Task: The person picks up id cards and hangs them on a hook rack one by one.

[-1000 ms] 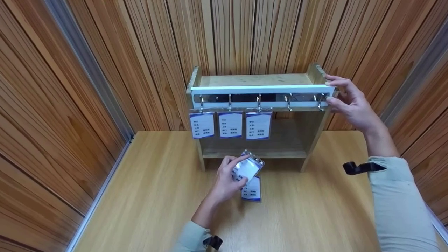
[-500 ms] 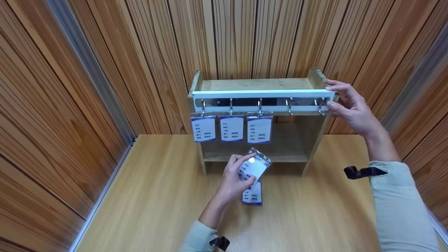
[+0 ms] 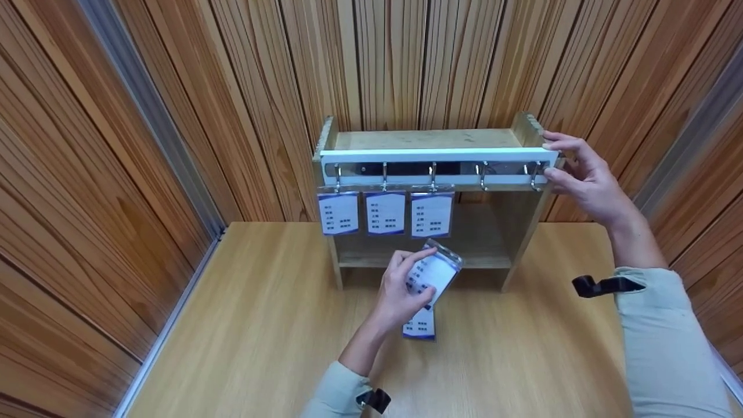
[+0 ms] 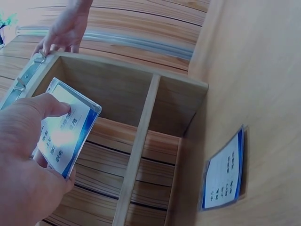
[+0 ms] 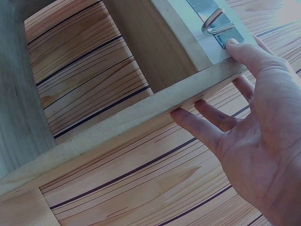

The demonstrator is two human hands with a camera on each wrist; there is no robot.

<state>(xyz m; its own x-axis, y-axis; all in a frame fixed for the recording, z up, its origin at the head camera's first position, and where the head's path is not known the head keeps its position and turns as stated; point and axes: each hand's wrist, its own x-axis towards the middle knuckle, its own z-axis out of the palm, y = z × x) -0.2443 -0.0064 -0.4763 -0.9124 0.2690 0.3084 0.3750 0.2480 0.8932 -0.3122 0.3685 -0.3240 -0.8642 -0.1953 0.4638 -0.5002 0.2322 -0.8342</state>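
My left hand [image 3: 400, 296] pinches a clear ID badge [image 3: 439, 271] with a white and blue card, tilted, in front of the wooden shelf [image 3: 429, 139]. In the left wrist view, the thumb lies across the card's printed face. With thumb in front and fingers along the side panel, my right hand [image 3: 592, 186] grips the shelf's upper right corner, at the end of the white hook rail [image 3: 435, 155]. From the rail's left hooks hang three similar badges, left [image 3: 338, 215], middle [image 3: 385, 215] and right [image 3: 431, 216]. Another badge [image 4: 225, 172] lies on the table, partly covered in the head view.
Two hooks on the right of the rail, one of them this hook [image 3: 482, 176], carry no badge. The shelf stands on a wooden table [image 3: 261, 325] close to the slatted back wall [image 3: 273, 104]. Side walls with metal strips [image 3: 133, 93] flank the table.
My left hand has moved right and slightly up with the ID badge, toward the front of the shelf. The right hand keeps its grip on the corner. The view has shifted slightly.
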